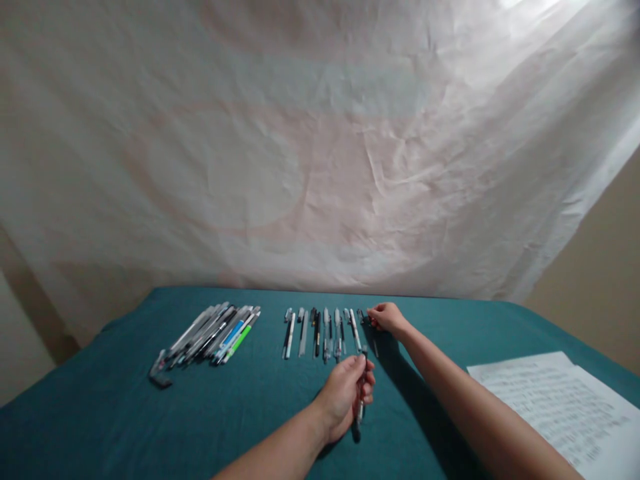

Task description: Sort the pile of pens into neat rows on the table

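My left hand (345,393) is wrapped around a dark pen (361,411), held over the near side of the cloth with its lower end sticking out below the fingers. Farther off, my right hand (386,316) is closed in a pinch at the right end of a row of pens; what its fingertips hold is too small to make out. Just left of those fingertips lies a small dark pen cap (361,317). The row has several pens lying roughly parallel, among them a white pen (355,331) and a black pen (317,335), some with separate caps near their far ends.
A heap of pens (207,337) lies to the left, with a bright green pen (237,344) at its right side. A small dark object (159,373) sits at its near left. Printed paper sheets (565,407) lie at right. A pale hanging sheet (320,167) rises behind the green-covered table (225,420).
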Demonstrator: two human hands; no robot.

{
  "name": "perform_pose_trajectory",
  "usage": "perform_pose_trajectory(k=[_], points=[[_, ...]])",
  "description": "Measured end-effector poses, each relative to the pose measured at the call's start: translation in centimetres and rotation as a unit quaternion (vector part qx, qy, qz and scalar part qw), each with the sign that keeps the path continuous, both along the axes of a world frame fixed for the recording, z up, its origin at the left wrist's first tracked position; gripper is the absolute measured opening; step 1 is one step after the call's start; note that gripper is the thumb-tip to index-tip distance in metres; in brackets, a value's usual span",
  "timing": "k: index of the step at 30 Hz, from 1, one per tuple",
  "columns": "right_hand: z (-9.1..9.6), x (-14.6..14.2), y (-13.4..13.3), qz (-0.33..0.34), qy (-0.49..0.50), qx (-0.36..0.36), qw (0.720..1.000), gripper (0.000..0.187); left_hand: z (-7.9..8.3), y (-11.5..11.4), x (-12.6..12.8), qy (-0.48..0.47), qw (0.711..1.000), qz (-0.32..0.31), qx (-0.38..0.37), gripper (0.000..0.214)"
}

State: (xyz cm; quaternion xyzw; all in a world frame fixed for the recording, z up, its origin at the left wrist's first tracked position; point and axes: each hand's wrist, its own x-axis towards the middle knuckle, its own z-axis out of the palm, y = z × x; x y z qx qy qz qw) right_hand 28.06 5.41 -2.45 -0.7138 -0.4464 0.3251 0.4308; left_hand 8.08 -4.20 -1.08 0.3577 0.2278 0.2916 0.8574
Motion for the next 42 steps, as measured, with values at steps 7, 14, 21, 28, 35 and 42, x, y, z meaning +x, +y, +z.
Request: perform_pose_trajectory(k=[7,14,21,28,35,42], points=[[-0.7,0.0,0.3,0.008,-0.098,-0.023,0.995,0.02,-0.2,0.1,0.2,-0.004,1.0,0.003,-0.006,0.025],[0.7,-1.3,-2.5,0.039,-0.125,-0.003,0.991,0.021,-0.2,0.2,0.1,-0.016,0.998,0.051,-0.022,0.027],[4.5,-4.7,-9.1,0.215,-0.072,0.01,0.974,0.023,0.7,0.6,-0.2,-0.077,0.989,0.127,-0.01,0.024],[7.0,-7.3,-12.1,0.262,-0.006,-0.006,0.965,0.029,0.4,0.8,-0.1,-0.094,0.981,0.167,-0.015,0.021],[5.9,-6.6,-10.8,0.243,-0.034,-0.001,0.969,0.029,0.7,0.7,-0.3,-0.066,0.983,0.17,-0.03,0.022],[2.8,-1.8,-5.3,0.034,-0.269,0.002,0.963,0.021,0.0,0.5,-0.4,-0.044,0.991,0.124,-0.016,0.026]])
